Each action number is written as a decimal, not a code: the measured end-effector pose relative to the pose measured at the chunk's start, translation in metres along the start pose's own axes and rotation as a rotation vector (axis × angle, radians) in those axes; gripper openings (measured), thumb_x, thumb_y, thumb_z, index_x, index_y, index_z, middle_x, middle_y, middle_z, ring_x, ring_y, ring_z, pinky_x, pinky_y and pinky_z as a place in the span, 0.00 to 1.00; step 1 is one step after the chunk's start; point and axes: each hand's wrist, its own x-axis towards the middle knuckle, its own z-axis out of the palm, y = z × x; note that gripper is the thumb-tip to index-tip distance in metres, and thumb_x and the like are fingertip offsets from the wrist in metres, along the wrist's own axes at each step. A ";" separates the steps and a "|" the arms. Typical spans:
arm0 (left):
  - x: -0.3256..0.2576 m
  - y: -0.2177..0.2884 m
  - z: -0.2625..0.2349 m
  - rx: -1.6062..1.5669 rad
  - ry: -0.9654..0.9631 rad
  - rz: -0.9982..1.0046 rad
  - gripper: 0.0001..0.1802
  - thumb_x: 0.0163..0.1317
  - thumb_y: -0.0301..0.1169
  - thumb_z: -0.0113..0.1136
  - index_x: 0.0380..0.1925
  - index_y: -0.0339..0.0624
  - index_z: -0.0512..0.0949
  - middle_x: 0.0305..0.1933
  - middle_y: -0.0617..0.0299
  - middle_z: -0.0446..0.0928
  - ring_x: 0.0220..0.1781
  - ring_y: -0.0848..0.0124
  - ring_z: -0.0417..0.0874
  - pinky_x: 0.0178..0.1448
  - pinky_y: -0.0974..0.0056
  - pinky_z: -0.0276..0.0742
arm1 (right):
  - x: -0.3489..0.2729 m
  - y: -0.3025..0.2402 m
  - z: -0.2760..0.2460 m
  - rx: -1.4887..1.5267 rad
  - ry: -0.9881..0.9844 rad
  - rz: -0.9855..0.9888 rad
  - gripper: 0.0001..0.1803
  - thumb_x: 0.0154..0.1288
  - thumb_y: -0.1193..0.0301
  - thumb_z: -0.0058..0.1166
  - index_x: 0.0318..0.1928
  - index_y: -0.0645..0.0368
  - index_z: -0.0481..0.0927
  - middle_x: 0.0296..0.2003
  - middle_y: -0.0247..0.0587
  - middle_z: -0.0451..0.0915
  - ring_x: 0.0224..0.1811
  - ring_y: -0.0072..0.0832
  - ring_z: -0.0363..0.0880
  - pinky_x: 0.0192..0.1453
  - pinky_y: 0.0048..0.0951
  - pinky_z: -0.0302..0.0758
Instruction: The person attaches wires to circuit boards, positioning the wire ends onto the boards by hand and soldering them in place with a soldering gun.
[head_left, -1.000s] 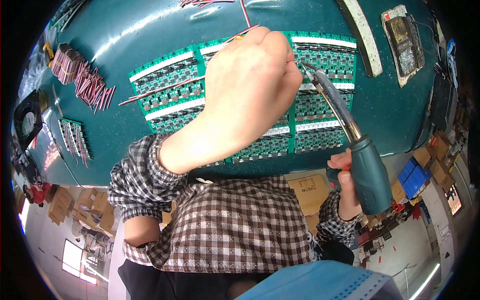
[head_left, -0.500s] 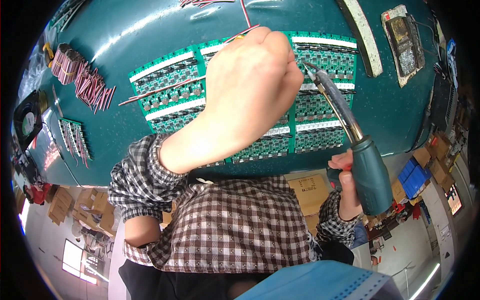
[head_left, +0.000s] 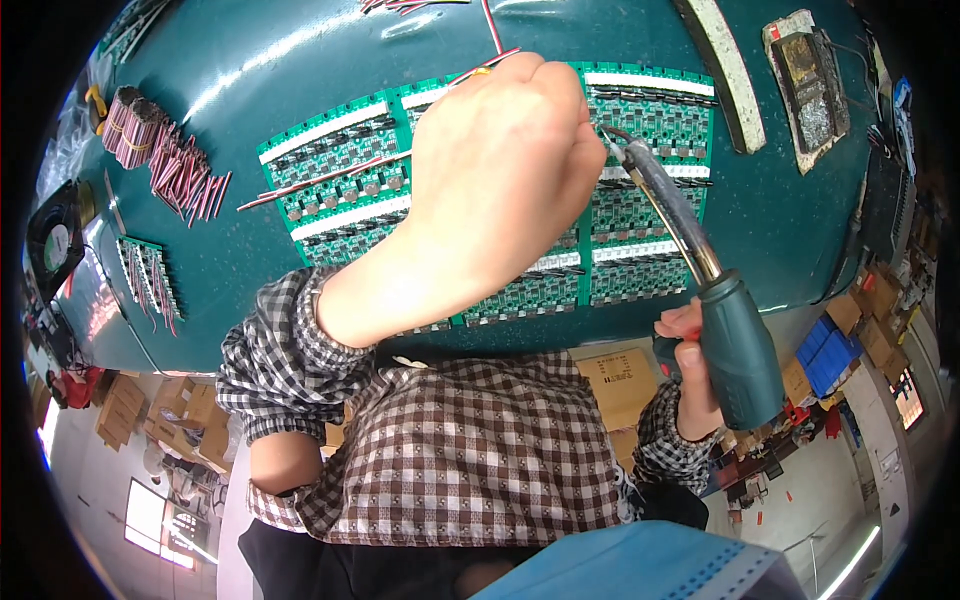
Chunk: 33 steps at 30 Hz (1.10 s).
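My left hand [head_left: 505, 160] is closed in a fist above the green circuit boards [head_left: 650, 225]. Red and white wires [head_left: 340, 178] run out of it to the left; its fingertips are hidden underneath. My right hand [head_left: 692, 365] grips the dark green handle of a soldering iron [head_left: 738, 345]. The iron's bent tip points up and left, close to the knuckles of my left hand, over the boards. Whether it touches a board is too fine to see. The boards lie in rows with white strips and small black parts.
Bundled red and white wires [head_left: 140, 130] lie at the left, above a small wired board [head_left: 148, 275] and a black fan [head_left: 55, 238]. A pale curved strip [head_left: 725, 75] and a solder-crusted tray [head_left: 806, 90] stand at the far right. More wires [head_left: 415, 6] lie at the back.
The soldering iron has shifted slightly left, its tip closer to my left hand. My left hand has barely moved and stays closed.
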 end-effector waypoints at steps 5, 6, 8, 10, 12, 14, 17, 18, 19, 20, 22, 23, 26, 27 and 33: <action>0.001 0.000 -0.001 -0.015 -0.016 -0.013 0.05 0.47 0.24 0.62 0.23 0.41 0.74 0.21 0.62 0.70 0.21 0.65 0.73 0.25 0.62 0.68 | 0.000 0.002 0.002 0.031 0.010 -0.008 0.19 0.54 0.76 0.65 0.46 0.66 0.77 0.36 0.43 0.82 0.38 0.28 0.81 0.46 0.27 0.77; 0.001 0.000 -0.001 -0.011 -0.008 -0.007 0.05 0.47 0.24 0.62 0.23 0.41 0.74 0.21 0.62 0.70 0.21 0.65 0.73 0.25 0.62 0.68 | 0.000 0.002 0.001 0.014 0.005 -0.015 0.20 0.54 0.75 0.65 0.47 0.66 0.76 0.36 0.42 0.82 0.38 0.28 0.81 0.46 0.27 0.77; 0.001 0.000 -0.001 -0.007 0.000 -0.001 0.05 0.47 0.24 0.62 0.24 0.41 0.74 0.21 0.62 0.70 0.21 0.65 0.73 0.25 0.62 0.68 | -0.001 0.002 0.001 -0.003 0.000 -0.021 0.20 0.55 0.74 0.65 0.48 0.66 0.76 0.36 0.42 0.82 0.38 0.28 0.81 0.46 0.27 0.77; 0.001 -0.001 -0.001 -0.010 -0.002 0.002 0.05 0.47 0.24 0.62 0.24 0.41 0.75 0.21 0.61 0.70 0.22 0.65 0.73 0.25 0.61 0.68 | -0.004 0.002 0.001 0.019 0.032 0.040 0.22 0.55 0.74 0.65 0.50 0.67 0.74 0.36 0.42 0.82 0.38 0.28 0.81 0.45 0.27 0.76; 0.002 -0.001 -0.001 -0.016 -0.001 0.001 0.05 0.47 0.24 0.62 0.24 0.41 0.75 0.21 0.61 0.70 0.22 0.64 0.73 0.25 0.61 0.68 | -0.005 0.002 0.002 0.033 0.041 0.024 0.23 0.56 0.74 0.65 0.51 0.67 0.74 0.36 0.42 0.83 0.38 0.27 0.81 0.45 0.27 0.76; 0.002 -0.001 -0.002 -0.021 0.001 0.001 0.05 0.47 0.24 0.62 0.24 0.40 0.75 0.21 0.60 0.70 0.22 0.64 0.73 0.25 0.61 0.68 | -0.005 0.002 0.003 0.048 0.050 0.007 0.24 0.56 0.74 0.65 0.52 0.67 0.73 0.36 0.41 0.83 0.38 0.27 0.81 0.45 0.27 0.76; 0.002 0.000 -0.002 -0.032 -0.011 -0.013 0.04 0.47 0.24 0.61 0.24 0.40 0.75 0.21 0.60 0.70 0.22 0.64 0.73 0.26 0.61 0.68 | -0.005 0.003 0.005 -0.008 0.067 0.012 0.23 0.62 0.68 0.55 0.51 0.75 0.71 0.31 0.45 0.76 0.34 0.35 0.77 0.39 0.37 0.78; 0.002 0.000 -0.002 -0.029 -0.017 -0.016 0.04 0.47 0.24 0.61 0.24 0.40 0.75 0.21 0.60 0.70 0.22 0.64 0.73 0.26 0.62 0.68 | -0.005 0.004 0.004 0.019 0.060 0.004 0.22 0.59 0.71 0.60 0.51 0.71 0.72 0.33 0.43 0.79 0.36 0.31 0.79 0.42 0.32 0.77; 0.002 0.000 -0.003 -0.026 -0.022 -0.019 0.04 0.47 0.23 0.61 0.24 0.40 0.75 0.21 0.60 0.70 0.22 0.64 0.73 0.26 0.62 0.68 | -0.005 0.005 0.003 0.047 0.053 -0.005 0.23 0.55 0.75 0.65 0.51 0.67 0.73 0.36 0.41 0.82 0.38 0.26 0.81 0.45 0.27 0.76; 0.002 0.000 -0.003 -0.026 -0.023 -0.019 0.04 0.47 0.23 0.61 0.24 0.40 0.75 0.21 0.60 0.70 0.22 0.64 0.73 0.26 0.62 0.68 | -0.004 0.004 0.003 0.047 0.053 -0.004 0.23 0.55 0.75 0.65 0.51 0.67 0.73 0.36 0.41 0.82 0.38 0.26 0.81 0.45 0.27 0.76; 0.002 -0.001 -0.002 -0.033 -0.027 -0.005 0.04 0.48 0.24 0.61 0.24 0.40 0.75 0.21 0.60 0.70 0.22 0.64 0.73 0.26 0.62 0.68 | -0.004 0.002 0.003 0.052 0.042 0.038 0.21 0.55 0.77 0.64 0.49 0.67 0.75 0.35 0.40 0.82 0.38 0.27 0.81 0.45 0.27 0.76; 0.002 -0.001 -0.002 -0.033 -0.027 -0.005 0.04 0.48 0.24 0.61 0.24 0.40 0.75 0.21 0.60 0.70 0.22 0.64 0.73 0.26 0.62 0.68 | -0.003 0.002 0.003 0.052 0.042 0.038 0.21 0.55 0.77 0.64 0.49 0.67 0.75 0.35 0.40 0.82 0.38 0.27 0.81 0.45 0.27 0.76; 0.002 -0.001 -0.002 -0.045 -0.018 -0.012 0.04 0.48 0.24 0.61 0.24 0.40 0.75 0.21 0.60 0.70 0.22 0.64 0.73 0.26 0.62 0.68 | -0.002 0.000 0.004 0.049 0.047 0.020 0.19 0.54 0.77 0.63 0.47 0.66 0.76 0.35 0.40 0.82 0.38 0.27 0.81 0.46 0.27 0.76; 0.002 -0.001 -0.002 -0.037 -0.019 -0.013 0.04 0.48 0.24 0.61 0.24 0.40 0.75 0.21 0.60 0.70 0.22 0.64 0.73 0.25 0.62 0.68 | -0.002 -0.001 0.005 0.010 0.046 0.015 0.20 0.58 0.73 0.60 0.49 0.70 0.74 0.34 0.43 0.79 0.36 0.31 0.79 0.43 0.32 0.77; 0.002 0.000 -0.001 -0.019 -0.007 -0.021 0.05 0.48 0.24 0.61 0.23 0.41 0.74 0.20 0.61 0.69 0.21 0.64 0.72 0.24 0.61 0.66 | -0.003 0.000 0.003 0.069 0.051 0.047 0.19 0.54 0.77 0.64 0.48 0.66 0.76 0.35 0.40 0.82 0.38 0.27 0.81 0.47 0.28 0.76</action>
